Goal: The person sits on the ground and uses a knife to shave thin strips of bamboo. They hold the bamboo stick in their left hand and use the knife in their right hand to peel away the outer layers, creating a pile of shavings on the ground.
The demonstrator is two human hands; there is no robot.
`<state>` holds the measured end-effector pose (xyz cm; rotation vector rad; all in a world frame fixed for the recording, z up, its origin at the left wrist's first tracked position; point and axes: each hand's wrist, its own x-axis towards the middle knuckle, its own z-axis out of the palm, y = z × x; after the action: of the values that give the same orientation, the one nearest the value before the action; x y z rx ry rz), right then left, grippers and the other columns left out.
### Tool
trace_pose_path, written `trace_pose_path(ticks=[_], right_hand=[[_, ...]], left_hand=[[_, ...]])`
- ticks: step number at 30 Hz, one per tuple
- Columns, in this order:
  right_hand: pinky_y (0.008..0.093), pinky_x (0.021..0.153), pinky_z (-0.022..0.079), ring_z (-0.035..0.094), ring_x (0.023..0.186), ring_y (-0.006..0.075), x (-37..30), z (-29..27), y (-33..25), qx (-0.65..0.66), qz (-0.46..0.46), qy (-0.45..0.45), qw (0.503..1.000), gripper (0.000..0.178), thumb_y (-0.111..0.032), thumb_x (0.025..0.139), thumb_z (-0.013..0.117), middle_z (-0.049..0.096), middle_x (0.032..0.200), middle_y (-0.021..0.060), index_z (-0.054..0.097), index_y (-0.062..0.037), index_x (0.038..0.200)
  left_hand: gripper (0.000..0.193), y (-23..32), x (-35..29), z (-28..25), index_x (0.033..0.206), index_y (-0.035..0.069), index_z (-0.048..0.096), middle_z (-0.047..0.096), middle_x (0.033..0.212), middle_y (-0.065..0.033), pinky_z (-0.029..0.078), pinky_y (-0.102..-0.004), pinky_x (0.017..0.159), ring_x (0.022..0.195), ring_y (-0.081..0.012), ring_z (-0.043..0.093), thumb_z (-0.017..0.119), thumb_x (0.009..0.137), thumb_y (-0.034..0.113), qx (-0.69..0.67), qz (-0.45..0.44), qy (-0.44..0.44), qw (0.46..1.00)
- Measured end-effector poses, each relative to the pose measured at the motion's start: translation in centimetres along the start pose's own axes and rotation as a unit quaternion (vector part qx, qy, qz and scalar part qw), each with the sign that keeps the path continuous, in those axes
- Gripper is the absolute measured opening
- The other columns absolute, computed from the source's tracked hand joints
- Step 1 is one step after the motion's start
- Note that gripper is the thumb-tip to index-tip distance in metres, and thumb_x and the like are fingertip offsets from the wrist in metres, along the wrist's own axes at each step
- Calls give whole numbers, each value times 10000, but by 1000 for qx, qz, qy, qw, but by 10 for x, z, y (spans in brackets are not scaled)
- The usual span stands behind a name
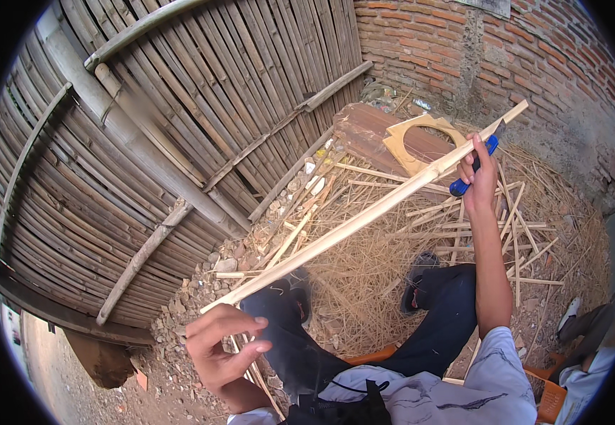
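Observation:
A long pale bamboo strip [364, 219] slants across the middle, its far end up by the brick wall and its near end by my left hand [224, 346]. That hand has curved fingers with a gap between thumb and forefinger, and nothing shows between them. My right hand [481, 173] is closed around a blue utility knife [459, 188] and the upper part of the strip together. The knife's blade end lies close to the strip, beyond my fingers. The strip's near end passes behind the left hand, so contact there cannot be made out.
Several thin strips [516, 230] lie scattered over the straw-like shavings [364, 290]. Farther off is a brown board [364, 134] with a cut-out yellowish panel [397, 140]. A bamboo wall [180, 99] stands left, a brick wall [420, 42] behind. Someone's leg [587, 329] shows at right.

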<state>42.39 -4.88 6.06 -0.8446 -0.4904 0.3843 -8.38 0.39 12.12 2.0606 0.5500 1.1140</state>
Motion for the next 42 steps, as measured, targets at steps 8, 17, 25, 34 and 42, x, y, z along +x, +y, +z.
trace_pose_path(ticks=[8,17,25,34,42], right_hand=[[207,458,273,345,495,10,-49,42,12,-68,55,-61,994,333,-377,1113,661,552,757,-35,687,-50,1172],[214,461,261,345,493,9,-78,55,8,-76,96,-127,984,336,-374,1134,627,584,753,-19,680,-46,1188],[212,484,262,366,506,8,-107,66,17,-91,131,-213,964,311,-326,1146,608,625,731,1,710,-39,1208],[210,529,283,386,555,14,-115,72,14,-122,115,-264,950,351,-372,1138,595,644,758,8,680,-42,1226],[340,578,527,704,649,217,-123,67,13,-413,-264,-372,788,310,-344,1043,713,727,857,98,698,-50,1142]], left_hand=[[812,-24,35,69,1429,39,654,732,1263,-167,543,-460,1030,1205,-368,696,986,753,342,210,-47,-72,974],[739,-36,29,103,1490,62,620,777,1145,-147,607,-397,839,969,-274,762,933,866,303,132,-157,-139,969],[543,-50,32,120,1465,21,613,780,1027,-105,594,-327,724,793,-175,741,802,1013,254,11,-119,-165,979],[356,-65,23,129,1133,24,684,496,672,40,342,-241,495,520,-32,414,488,1202,313,-191,-276,-165,927],[370,-59,19,126,1112,29,674,445,655,71,278,-228,485,527,-15,358,474,1208,325,-162,-229,-87,956]])
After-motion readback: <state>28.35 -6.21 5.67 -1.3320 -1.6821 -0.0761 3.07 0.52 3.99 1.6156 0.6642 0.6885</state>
